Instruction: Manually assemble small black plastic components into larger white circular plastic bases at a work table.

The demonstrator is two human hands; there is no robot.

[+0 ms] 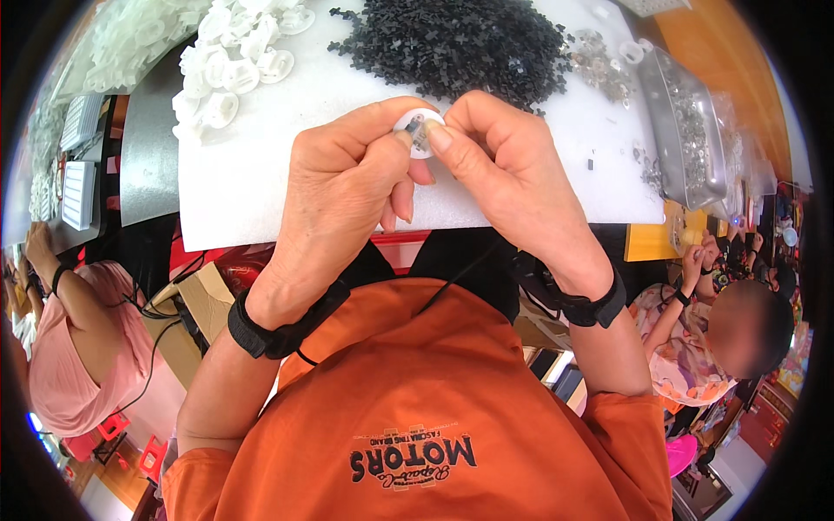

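Observation:
Between my two hands is a small round white plastic part (423, 149) with a dark piece and some metal showing in its middle. My left hand (347, 169) pinches its left edge between thumb and bent fingers. From the other side, my right hand (499, 161) presses its thumb onto the middle of the part, the index finger curled behind. Just beyond my hands lies a big heap of small black plastic pieces (460, 43). To the far left is a pile of similar round white parts (239, 69).
A white foam sheet (234, 191) covers the table before me. Small clear or metal pieces (599, 65) lie at the far right, beside a metal tray (682, 130) of small parts. Co-workers sit at left (87, 339) and right (695, 339); bagged white parts (122, 43) stand far left.

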